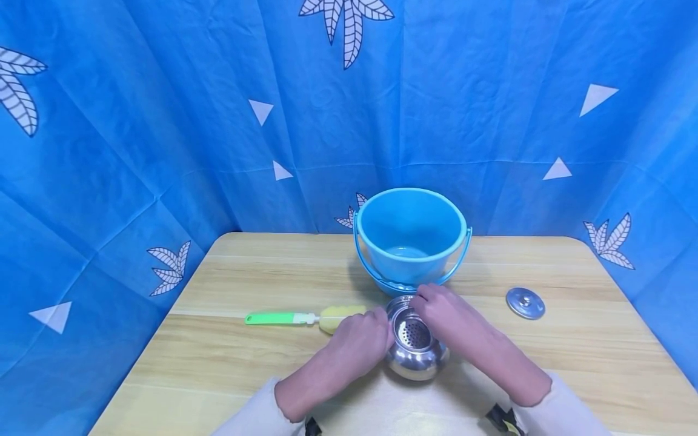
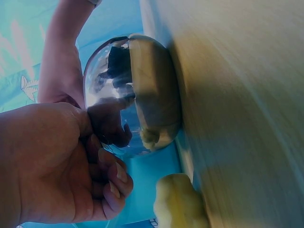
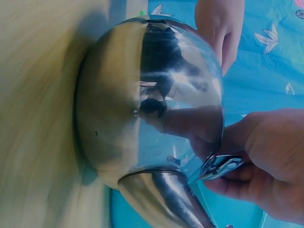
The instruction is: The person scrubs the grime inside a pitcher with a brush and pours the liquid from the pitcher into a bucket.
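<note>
at the near middle of a wooden table (image 1: pixel 218 363), a steel teapot (image 1: pixel 417 363), upright, with a perforated strainer (image 1: pixel 413 334) in its mouth. at its left rim, a left hand (image 1: pixel 360 335), fingers curled in, apparently pinching the edge, though partly hidden. at its far right, a right hand (image 1: pixel 444 312), pinching a metal tab (image 3: pixel 222 167) between thumb and fingers. to the left, a green-handled sponge brush (image 1: pixel 278 318). to the right, a round metal lid (image 1: pixel 525 303), knob up. just beyond the teapot, an upright blue bucket (image 1: pixel 403 268). farthest, a leaf-printed blue curtain (image 1: pixel 338 121).
</note>
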`<state>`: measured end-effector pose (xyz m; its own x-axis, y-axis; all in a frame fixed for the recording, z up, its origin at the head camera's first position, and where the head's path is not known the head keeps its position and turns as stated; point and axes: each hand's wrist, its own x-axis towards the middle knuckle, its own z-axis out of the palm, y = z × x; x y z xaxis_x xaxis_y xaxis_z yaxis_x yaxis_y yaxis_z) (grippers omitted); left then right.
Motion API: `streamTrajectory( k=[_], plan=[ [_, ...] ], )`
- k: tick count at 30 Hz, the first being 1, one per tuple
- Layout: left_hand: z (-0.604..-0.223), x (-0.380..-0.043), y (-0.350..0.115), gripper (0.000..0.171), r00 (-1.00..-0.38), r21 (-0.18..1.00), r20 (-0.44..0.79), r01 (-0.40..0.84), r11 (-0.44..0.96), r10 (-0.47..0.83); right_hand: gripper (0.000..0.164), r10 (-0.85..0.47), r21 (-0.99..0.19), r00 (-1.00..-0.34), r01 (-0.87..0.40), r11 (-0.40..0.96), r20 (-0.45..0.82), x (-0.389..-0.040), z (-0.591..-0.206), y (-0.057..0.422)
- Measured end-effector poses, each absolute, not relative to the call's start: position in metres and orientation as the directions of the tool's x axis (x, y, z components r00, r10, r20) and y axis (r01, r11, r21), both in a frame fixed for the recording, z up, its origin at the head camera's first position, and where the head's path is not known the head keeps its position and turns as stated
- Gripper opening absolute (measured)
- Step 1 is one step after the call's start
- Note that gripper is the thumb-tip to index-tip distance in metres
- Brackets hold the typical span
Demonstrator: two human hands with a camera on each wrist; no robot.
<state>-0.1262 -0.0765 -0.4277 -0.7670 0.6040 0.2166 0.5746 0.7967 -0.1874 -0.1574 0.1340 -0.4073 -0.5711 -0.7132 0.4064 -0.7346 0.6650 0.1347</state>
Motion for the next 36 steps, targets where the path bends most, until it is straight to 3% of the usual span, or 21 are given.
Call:
streamTrajectory(
  k=[21, 36],
  plan=[
    [-0.426, -0.126, -0.077, 0.035, -0.781, -0.153, 0.228, 0.561, 0.813, 0.582, 0.027, -0.69, -0.038, -0.646, -0.738, 0.674, 0.327, -0.161, -0.398, 0.136],
    [-0.426, -0.126, -0.077, 0.035, -0.744, -0.262, 0.238, 0.569, 0.779, 0.624, 0.027, -0.673, -0.053, -0.679, -0.714, 0.698, 0.292, -0.161, -0.395, 0.135]
  ],
)
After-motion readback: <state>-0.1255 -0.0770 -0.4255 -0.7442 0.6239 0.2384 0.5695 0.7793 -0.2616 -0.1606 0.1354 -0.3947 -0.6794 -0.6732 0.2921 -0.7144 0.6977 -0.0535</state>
